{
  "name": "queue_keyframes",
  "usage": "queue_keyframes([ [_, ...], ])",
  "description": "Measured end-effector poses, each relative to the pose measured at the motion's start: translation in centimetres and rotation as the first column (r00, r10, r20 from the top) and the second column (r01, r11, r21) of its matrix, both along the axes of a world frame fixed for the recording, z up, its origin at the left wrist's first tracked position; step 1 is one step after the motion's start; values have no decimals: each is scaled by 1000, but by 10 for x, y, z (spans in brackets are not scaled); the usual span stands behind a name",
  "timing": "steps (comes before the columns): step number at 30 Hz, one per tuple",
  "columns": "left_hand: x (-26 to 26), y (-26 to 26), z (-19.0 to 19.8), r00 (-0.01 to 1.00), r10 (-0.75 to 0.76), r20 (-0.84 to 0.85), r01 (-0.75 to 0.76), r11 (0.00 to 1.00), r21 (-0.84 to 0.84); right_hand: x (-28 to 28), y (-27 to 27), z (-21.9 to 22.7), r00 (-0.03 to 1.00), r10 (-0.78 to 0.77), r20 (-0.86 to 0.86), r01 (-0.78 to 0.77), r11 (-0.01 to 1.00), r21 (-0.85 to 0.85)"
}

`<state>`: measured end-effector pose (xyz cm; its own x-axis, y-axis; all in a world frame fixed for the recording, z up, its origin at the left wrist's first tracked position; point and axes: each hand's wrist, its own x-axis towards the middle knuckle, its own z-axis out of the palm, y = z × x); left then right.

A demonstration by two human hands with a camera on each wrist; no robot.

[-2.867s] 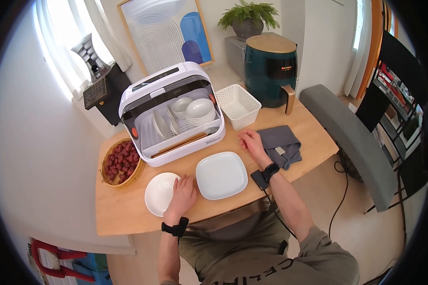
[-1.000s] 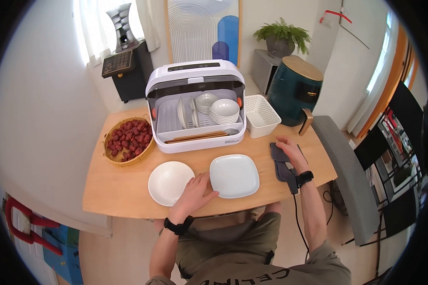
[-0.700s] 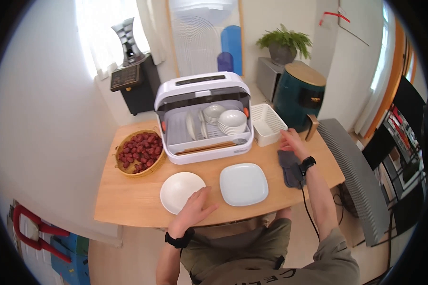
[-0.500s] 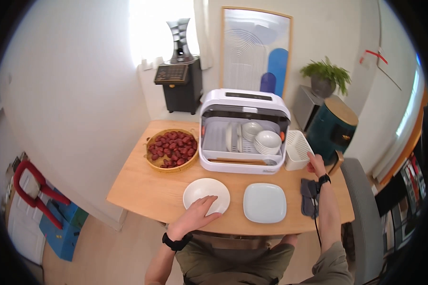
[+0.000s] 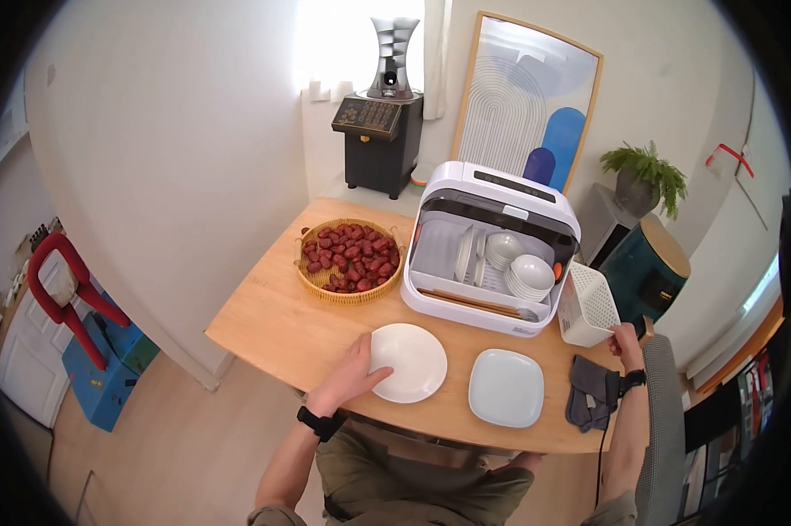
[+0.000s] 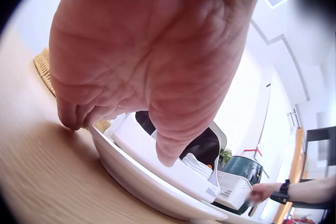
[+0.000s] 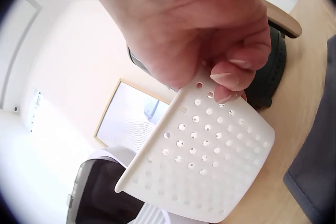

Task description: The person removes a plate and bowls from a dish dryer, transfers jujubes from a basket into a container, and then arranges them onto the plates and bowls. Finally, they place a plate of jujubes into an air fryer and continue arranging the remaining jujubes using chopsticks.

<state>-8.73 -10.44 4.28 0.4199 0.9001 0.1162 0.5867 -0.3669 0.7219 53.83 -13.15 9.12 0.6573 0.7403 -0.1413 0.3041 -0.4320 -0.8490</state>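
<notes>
My right hand pinches the near right corner of a white perforated plastic basket, thumb inside and fingers outside the rim. In the right wrist view, the curled fingers overlap the holed wall of the basket. My left hand is at the left edge of a white round dish, fingers loose. Up close in the left wrist view, its fingertips are beside the rim of the dish, with the thumb above it. A pale square plate lies right of the dish.
Behind the dishes stands an open white dish dryer with bowls, plates and chopsticks. A wicker basket of red dates is left of it. The dark green air fryer crowds the perforated basket's right side; a folded grey cloth lies in front.
The right hand has gone from beside the grey cloth to the basket and taken hold of its rim. The left hand has crossed from the dish's right side to its left edge. The head view has swung left.
</notes>
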Motion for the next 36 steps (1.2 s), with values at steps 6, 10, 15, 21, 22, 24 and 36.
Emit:
queue_keyframes([
  [6, 11, 4, 6, 999, -41, 24, 43, 997, -69, -31, -58, 65, 996, 86, 15, -84, 993, -78],
  [10, 22, 0, 8, 992, -110, 60, 121, 967, -223, -44, -86, 93, 989, 147, -19, -147, 989, 1],
  [15, 34, 10, -20, 979, -203, 2, 202, 977, -68, -69, -93, 119, 971, 236, -32, -235, 971, 36],
  [21, 25, 17, -14, 956, -292, -8, 291, 955, -55, -173, -57, 144, 851, 522, -58, -517, 852, 82],
  [22, 24, 17, -12, 957, -291, -9, 290, 955, -57, -188, -49, 140, 832, 547, -92, -539, 837, 95],
  [24, 23, 16, -7, 952, -307, -2, 307, 950, -56, -216, -31, 133, 782, 615, -101, -611, 789, 71],
  [36, -16, -19, 0, 883, -442, -156, 452, 891, 40, -379, 61, 63, 483, 859, -168, -871, 491, 6],
])
